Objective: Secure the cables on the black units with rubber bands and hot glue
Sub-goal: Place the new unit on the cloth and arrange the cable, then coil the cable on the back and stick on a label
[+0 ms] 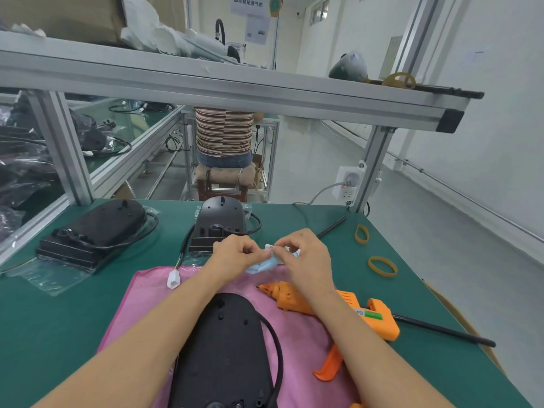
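A black unit (226,348) lies on a pink cloth (297,328) right in front of me, its black cable (275,343) curving along its right side. My left hand (235,254) and my right hand (303,254) meet above the cloth's far edge, both pinching a small light-blue and white strip (266,263). An orange hot glue gun (347,307) rests on the cloth under my right wrist. Two more black units (97,228) (220,222) sit farther back. Two tan rubber bands (361,234) (382,266) lie on the green mat to the right.
A white connector (173,279) on coloured wires lies at the cloth's left edge. Black glue sticks (332,226) (444,331) lie on the mat. An aluminium frame shelf (265,92) spans overhead. A power strip (348,181) hangs on the right post. A person in a striped shirt (224,134) sits beyond.
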Motion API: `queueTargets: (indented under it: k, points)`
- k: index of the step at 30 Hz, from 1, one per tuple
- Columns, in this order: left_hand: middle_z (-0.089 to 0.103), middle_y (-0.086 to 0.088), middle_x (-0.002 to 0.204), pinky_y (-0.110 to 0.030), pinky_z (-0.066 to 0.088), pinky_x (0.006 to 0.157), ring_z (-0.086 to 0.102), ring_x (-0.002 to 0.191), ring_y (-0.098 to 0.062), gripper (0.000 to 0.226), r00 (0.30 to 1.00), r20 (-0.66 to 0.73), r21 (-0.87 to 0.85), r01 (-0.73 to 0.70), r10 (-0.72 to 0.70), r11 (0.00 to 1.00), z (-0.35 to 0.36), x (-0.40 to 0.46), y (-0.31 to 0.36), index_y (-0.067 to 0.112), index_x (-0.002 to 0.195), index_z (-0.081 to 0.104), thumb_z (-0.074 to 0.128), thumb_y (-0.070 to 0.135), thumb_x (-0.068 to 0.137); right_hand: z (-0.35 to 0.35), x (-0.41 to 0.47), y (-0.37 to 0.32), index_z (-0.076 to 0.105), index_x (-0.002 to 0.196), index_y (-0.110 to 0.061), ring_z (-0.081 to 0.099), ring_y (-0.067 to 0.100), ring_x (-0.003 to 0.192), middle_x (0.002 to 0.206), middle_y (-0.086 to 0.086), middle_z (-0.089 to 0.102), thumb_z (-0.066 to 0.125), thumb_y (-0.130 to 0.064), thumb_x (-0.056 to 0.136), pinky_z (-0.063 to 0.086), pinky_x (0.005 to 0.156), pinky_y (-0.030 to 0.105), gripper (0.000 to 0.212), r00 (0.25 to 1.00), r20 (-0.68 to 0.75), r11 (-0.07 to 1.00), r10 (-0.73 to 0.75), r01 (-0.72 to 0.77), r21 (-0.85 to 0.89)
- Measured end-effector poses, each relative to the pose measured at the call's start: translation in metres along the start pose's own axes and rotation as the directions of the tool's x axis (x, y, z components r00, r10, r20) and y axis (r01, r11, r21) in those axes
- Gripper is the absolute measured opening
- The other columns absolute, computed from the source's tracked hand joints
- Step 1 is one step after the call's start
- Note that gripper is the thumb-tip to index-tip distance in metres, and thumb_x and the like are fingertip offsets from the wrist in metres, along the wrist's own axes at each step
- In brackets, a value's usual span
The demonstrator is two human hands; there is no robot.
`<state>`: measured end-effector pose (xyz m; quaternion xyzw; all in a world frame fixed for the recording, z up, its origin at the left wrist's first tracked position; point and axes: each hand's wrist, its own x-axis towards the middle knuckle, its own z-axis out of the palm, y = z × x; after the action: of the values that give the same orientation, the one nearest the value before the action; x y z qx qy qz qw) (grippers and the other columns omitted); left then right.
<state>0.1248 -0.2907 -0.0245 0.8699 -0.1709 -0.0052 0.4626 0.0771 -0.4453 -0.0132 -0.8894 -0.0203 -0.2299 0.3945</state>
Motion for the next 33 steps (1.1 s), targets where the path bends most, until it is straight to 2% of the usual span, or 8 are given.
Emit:
queueTargets:
  k: [4, 6, 9, 11, 16, 21, 28, 33]
  points:
    - [0.057, 0.012, 0.058, -0.043, 0.04, 0.086, 0.05, 0.063, -0.005, 0.029, 0.996, 0.081, -0.021, 0.043, -0.041, 0.999, -0.005, -0.001, -0.003, 0.017, 0.058, 0.064, 0.077, 0.03, 0.081, -0.008, -0.002, 0.0, 0.067, 0.064, -0.023, 0.058, 0.011, 0.075, 0.075, -0.006, 0.065, 0.072, -0.02, 0.084, 0.044, 0.069, 0.025, 0.021, 0.963, -0.042, 0.928, 0.268, -0.246, 0.281]
    - [0.062, 0.009, 0.065, -0.045, 0.04, 0.094, 0.054, 0.073, -0.011, 0.022, 0.99, 0.111, 0.079, 0.078, -0.087, 0.994, -0.009, -0.003, -0.006, 0.021, 0.063, 0.067, 0.077, 0.027, 0.081, -0.018, -0.005, -0.006, 0.068, 0.066, -0.021, 0.059, 0.009, 0.071, 0.071, -0.006, 0.067, 0.07, -0.015, 0.087, 0.047, 0.066, 0.018, 0.021, 0.931, 0.05, 0.837, 0.363, -0.349, 0.421]
    - [0.071, 0.007, 0.08, -0.04, 0.04, 0.096, 0.059, 0.083, -0.01, 0.002, 0.974, 0.208, 0.103, 0.072, -0.092, 0.992, -0.015, -0.011, -0.009, 0.021, 0.085, 0.075, 0.073, 0.02, 0.084, -0.027, -0.017, -0.023, 0.067, 0.064, -0.016, 0.052, 0.006, 0.055, 0.058, -0.008, 0.061, 0.07, -0.014, 0.087, 0.043, 0.048, 0.014, 0.023, 0.879, 0.357, 0.802, 0.317, -0.449, 0.393]
    - [0.074, -0.006, 0.093, -0.035, 0.046, 0.089, 0.06, 0.082, -0.007, 0.014, 0.97, 0.233, -0.022, 0.081, -0.073, 0.997, -0.022, -0.015, -0.006, 0.013, 0.098, 0.076, 0.071, 0.012, 0.084, -0.027, -0.028, -0.037, 0.065, 0.063, -0.014, 0.038, 0.007, 0.044, 0.051, -0.005, 0.049, 0.07, -0.014, 0.086, 0.032, 0.042, 0.018, 0.024, 0.805, 0.544, 0.816, 0.236, -0.468, 0.339]
    - [0.07, -0.002, 0.101, -0.03, 0.049, 0.095, 0.064, 0.096, -0.014, 0.029, 0.99, -0.04, -0.09, 0.128, -0.132, 0.988, -0.047, -0.039, 0.001, 0.01, 0.113, 0.069, 0.072, 0.008, 0.084, -0.019, -0.049, -0.063, 0.068, 0.066, -0.018, 0.061, -0.009, 0.064, 0.064, -0.015, 0.067, 0.073, -0.01, 0.084, 0.045, 0.065, 0.006, 0.021, 0.67, 0.736, 0.899, 0.093, -0.374, 0.226]
    - [0.069, 0.006, 0.096, -0.004, 0.037, 0.072, 0.06, 0.086, -0.004, 0.025, 0.965, -0.225, -0.025, 0.133, -0.135, 0.991, -0.062, -0.086, 0.0, 0.015, 0.106, 0.072, 0.071, 0.006, 0.083, -0.008, -0.054, -0.069, 0.069, 0.064, -0.021, 0.062, 0.001, 0.075, 0.072, -0.011, 0.069, 0.075, -0.016, 0.083, 0.05, 0.085, 0.023, 0.021, 0.648, 0.744, 0.937, 0.164, -0.338, 0.089]
    - [0.068, 0.005, 0.102, 0.003, 0.035, 0.07, 0.058, 0.093, -0.007, 0.028, 0.963, -0.235, -0.02, 0.134, -0.135, 0.991, -0.059, -0.13, -0.002, 0.015, 0.109, 0.07, 0.068, 0.004, 0.083, 0.0, -0.058, -0.073, 0.07, 0.067, -0.018, 0.061, 0.005, 0.073, 0.073, -0.007, 0.069, 0.076, -0.017, 0.081, 0.05, 0.077, 0.022, 0.016, 0.671, 0.709, 0.949, 0.216, -0.316, 0.01]
    - [0.066, 0.006, 0.104, -0.009, 0.04, 0.08, 0.058, 0.099, -0.007, 0.03, 0.964, -0.178, -0.111, 0.178, -0.196, 0.978, -0.048, -0.14, -0.003, 0.016, 0.11, 0.067, 0.069, 0.005, 0.083, 0.006, -0.063, -0.075, 0.077, 0.081, -0.009, 0.064, 0.014, 0.078, 0.082, 0.003, 0.074, 0.075, -0.021, 0.082, 0.051, 0.076, 0.03, 0.012, 0.762, 0.613, 0.978, 0.208, -0.156, -0.138]
